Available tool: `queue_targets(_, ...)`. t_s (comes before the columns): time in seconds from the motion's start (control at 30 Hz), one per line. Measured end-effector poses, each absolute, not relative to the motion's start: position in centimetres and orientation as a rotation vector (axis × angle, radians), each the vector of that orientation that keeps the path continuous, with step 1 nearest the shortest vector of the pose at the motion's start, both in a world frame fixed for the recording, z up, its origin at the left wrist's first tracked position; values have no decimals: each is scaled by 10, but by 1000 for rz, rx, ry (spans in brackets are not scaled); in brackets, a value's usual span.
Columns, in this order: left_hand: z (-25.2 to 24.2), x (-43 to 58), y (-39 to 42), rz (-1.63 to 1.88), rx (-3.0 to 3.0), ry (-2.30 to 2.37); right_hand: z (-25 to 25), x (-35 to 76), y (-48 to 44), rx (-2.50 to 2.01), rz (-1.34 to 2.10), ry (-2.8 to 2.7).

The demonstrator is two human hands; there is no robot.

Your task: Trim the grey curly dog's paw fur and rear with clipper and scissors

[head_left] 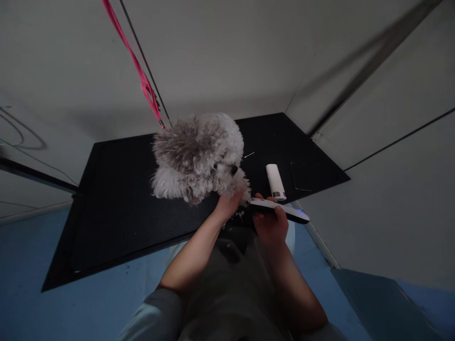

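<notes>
A small curly grey-white dog stands on a black grooming table, tied by a pink leash that runs up and to the left. My left hand is closed around the dog's front paw near the table's near edge. My right hand grips a white and black clipper, held level just right of the paw. A white cylindrical object lies on the table just beyond the clipper.
The table sits in a corner of pale walls, with a blue floor to the left and below. A thin needle-like item and a dark flat rectangle lie on the table's right part. A dark blue surface is at lower right.
</notes>
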State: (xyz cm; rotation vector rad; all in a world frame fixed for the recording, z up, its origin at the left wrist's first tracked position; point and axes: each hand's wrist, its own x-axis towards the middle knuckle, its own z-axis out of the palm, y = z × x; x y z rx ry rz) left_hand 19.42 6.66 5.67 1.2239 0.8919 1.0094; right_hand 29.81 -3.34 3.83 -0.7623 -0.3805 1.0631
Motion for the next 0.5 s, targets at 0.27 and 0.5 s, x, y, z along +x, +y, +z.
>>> queue_targets(0.27,64,192,64,1052,1205,878,42,305,-53,-967,701,-732)
queue_targets(0.5,70,190,62,1088,1208,880,69,315,-80,-1190,389,-1389)
